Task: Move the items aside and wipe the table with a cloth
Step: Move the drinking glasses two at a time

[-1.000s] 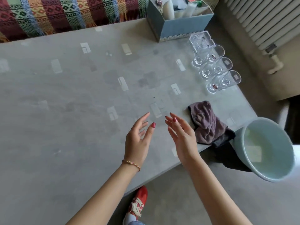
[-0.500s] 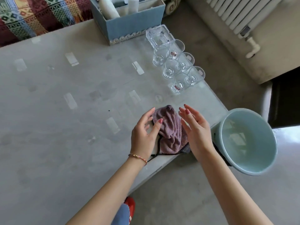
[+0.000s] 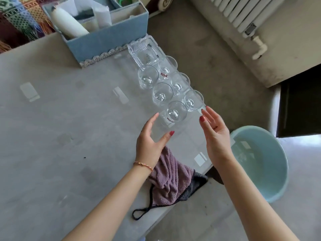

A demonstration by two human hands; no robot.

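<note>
We have lifted both hands off the cloth point(image 3: 171, 178); left hand point(image 3: 150, 143) and right hand point(image 3: 214, 134) are hovering apart, fingers spread, flanking the nearest glasses point(image 3: 171, 94); the cloth is lying behind our left wrist.

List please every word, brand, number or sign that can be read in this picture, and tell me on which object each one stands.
No text can be read here.
Small red sticker on one glass, at about: it looks like a brand label, too small and blurred to read.
Red mark low on the nearest glass: blurred, unreadable.
Blue box, white bottle, cloth, basin: no writing visible.
</note>
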